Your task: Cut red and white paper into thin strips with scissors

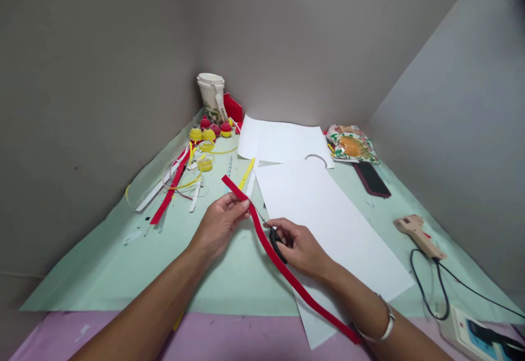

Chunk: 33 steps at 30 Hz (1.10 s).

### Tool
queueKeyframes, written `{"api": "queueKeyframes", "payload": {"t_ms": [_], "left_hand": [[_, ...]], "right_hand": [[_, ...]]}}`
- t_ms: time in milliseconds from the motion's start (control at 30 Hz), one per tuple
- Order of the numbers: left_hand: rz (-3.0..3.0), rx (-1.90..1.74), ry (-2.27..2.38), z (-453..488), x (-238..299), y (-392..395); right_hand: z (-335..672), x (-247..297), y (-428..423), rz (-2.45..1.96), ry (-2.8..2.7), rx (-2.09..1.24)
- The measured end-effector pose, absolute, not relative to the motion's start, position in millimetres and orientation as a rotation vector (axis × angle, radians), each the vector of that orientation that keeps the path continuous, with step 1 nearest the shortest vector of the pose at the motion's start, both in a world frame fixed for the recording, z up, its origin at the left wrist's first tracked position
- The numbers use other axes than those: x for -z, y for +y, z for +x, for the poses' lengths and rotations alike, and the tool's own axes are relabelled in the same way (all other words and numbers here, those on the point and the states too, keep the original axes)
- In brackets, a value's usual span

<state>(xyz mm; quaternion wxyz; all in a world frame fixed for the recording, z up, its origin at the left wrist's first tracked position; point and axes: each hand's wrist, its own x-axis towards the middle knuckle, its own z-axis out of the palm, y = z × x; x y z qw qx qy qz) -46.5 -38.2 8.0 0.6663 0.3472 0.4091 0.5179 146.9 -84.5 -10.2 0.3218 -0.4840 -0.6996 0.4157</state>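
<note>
A long red strip (283, 269) runs from above the middle of the table down toward my right forearm. My left hand (225, 220) pinches it near its upper end, thumb on top. In my right hand (301, 245) is a pair of scissors (277, 245) with black handles, my fingers around the grips. The thin blades point up and left to the strip's edge close to my left fingertips. Whether the blades touch the strip I cannot tell. Under my right hand lies a large white paper sheet (324, 208).
A glue gun (419, 234) with a black cord lies right, above a power strip (463, 331). A phone (372, 179) and a food packet (353, 145) are back right. Red and white strips (168, 199), yellow pieces (205, 163) and a white cup (211, 95) stand left.
</note>
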Motion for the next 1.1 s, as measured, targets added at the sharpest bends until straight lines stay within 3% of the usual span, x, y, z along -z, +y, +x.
{"api": "queueKeyframes", "payload": {"t_ms": [1100], "left_hand": [[0.781,-1.182,0.948,-45.0,-10.5,-39.9]], "right_hand": [[145.3,2.6,-84.1,-1.241,-1.628,-1.379]]}}
